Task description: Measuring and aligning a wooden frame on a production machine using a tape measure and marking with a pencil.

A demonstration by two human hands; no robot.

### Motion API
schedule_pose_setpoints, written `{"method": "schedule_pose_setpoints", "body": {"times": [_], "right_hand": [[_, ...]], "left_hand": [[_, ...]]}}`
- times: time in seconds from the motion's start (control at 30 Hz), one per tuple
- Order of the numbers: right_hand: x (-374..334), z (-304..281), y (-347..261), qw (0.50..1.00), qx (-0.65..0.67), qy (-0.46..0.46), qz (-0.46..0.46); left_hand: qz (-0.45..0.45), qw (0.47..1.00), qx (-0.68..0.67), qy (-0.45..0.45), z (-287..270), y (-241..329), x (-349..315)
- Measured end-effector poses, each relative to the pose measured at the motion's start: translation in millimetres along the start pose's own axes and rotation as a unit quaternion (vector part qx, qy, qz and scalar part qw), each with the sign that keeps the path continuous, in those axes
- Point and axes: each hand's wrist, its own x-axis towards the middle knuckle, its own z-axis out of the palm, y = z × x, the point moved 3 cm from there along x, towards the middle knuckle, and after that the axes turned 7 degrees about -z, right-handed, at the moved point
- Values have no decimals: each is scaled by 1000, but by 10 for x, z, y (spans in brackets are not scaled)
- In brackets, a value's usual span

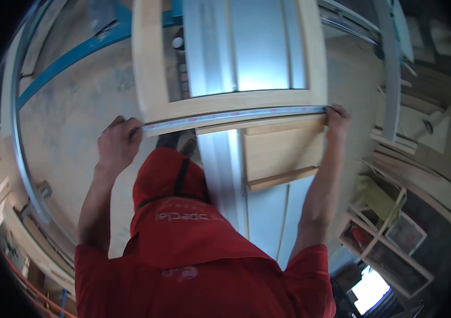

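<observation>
A pale tape measure blade (236,114) with reddish marks runs nearly straight along the near rail of a light wooden frame (151,63). My left hand (121,140) is closed on the blade's left end, just off the frame's near left corner; something dark shows at its fingers. At the near right corner my right hand (338,117) pinches the other end. The frame lies over a shiny metal worktop (265,53). Close to me, a flat wooden panel (283,151) with raised strips on its edges rests on that worktop.
A teal metal bar (71,61) curves across the left. Grey metal rails (390,69) stand to the right. At lower right lie a divided wooden frame (384,249) and wood offcuts (421,175). More timber (37,238) is stacked at lower left.
</observation>
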Motion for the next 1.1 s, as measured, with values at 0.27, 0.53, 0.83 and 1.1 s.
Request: {"method": "schedule_pose_setpoints", "body": {"times": [0.27, 0.53, 0.83, 1.1], "right_hand": [[12, 479, 69, 998, -43, -22, 50], [-325, 24, -47, 971, -233, -9, -60], [-764, 336, -549, 983, -181, -21, -32], [-1003, 298, -529, 984, -174, -28, -29]], "left_hand": [[-36, 998, 43, -31, -42, -30, -30], [-52, 995, 17, -80, -17, -450, -88], [-81, 992, 10, -96, -141, -949, -413], [-92, 981, 2, -171, -182, -1083, -419]]}}
